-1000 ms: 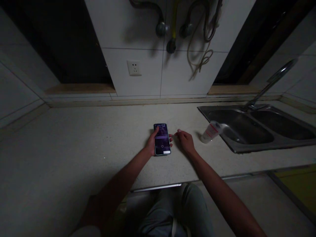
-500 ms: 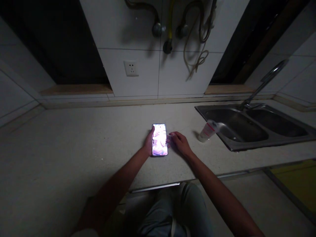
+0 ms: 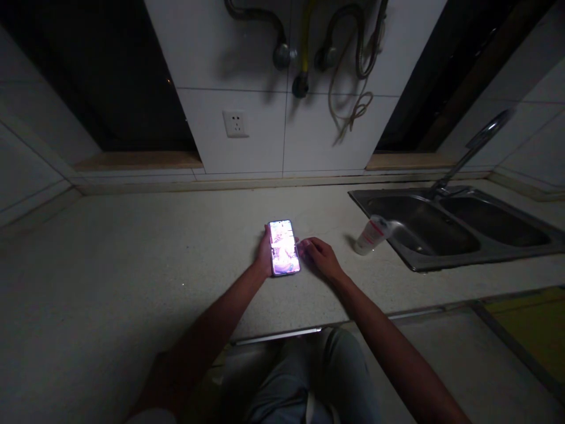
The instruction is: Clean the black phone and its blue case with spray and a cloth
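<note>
A lit smartphone (image 3: 285,247) with a bright pink and white screen is held a little above the countertop. My left hand (image 3: 263,254) wraps round its left side, the thumb along that edge; fingertips seem to show at the far edge. Close to the phone's right edge, my right hand (image 3: 321,256) is closed, its fingers curled and bunched together. What it holds, if anything, is too dark to make out. To the right of that hand, a clear plastic cup (image 3: 369,237) with a red print stands on the counter.
A steel double sink (image 3: 417,264) with a curved faucet (image 3: 481,136) is set into the pale countertop (image 3: 132,253) on the right. On the tiled wall are a power socket (image 3: 235,124), hoses with valves (image 3: 281,56) and a looped cord (image 3: 359,109). The room is dim.
The phone has tilted slightly counterclockwise, its top shifting left. My left thumb has moved from over the screen to the phone's edge. My right hand has stayed almost in place.
</note>
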The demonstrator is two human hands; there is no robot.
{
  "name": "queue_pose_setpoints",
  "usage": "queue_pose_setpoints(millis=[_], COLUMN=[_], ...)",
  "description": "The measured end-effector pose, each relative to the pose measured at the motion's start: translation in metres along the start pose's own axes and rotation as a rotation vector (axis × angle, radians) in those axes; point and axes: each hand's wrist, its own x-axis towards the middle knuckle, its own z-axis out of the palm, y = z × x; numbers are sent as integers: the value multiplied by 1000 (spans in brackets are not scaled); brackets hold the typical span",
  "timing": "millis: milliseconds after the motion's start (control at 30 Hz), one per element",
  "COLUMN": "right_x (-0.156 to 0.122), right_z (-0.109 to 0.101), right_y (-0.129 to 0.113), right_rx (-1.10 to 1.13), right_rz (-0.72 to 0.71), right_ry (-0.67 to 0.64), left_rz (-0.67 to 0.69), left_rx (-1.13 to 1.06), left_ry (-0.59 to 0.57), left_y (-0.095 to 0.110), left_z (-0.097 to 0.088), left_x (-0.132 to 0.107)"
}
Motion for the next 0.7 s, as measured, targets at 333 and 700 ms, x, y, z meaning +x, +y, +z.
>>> queue_pose_setpoints(millis=[333,700], right_x=[-4,-9], right_z=[4,9], right_y=[-3,-9], right_rx=[89,261], right_rz=[78,200], right_ry=[-70,-216], left_rz=[101,89], left_rx=[2,70], left_ry=[45,102], left_y=[4,4], left_z=[-2,6], left_x=[-4,-7])
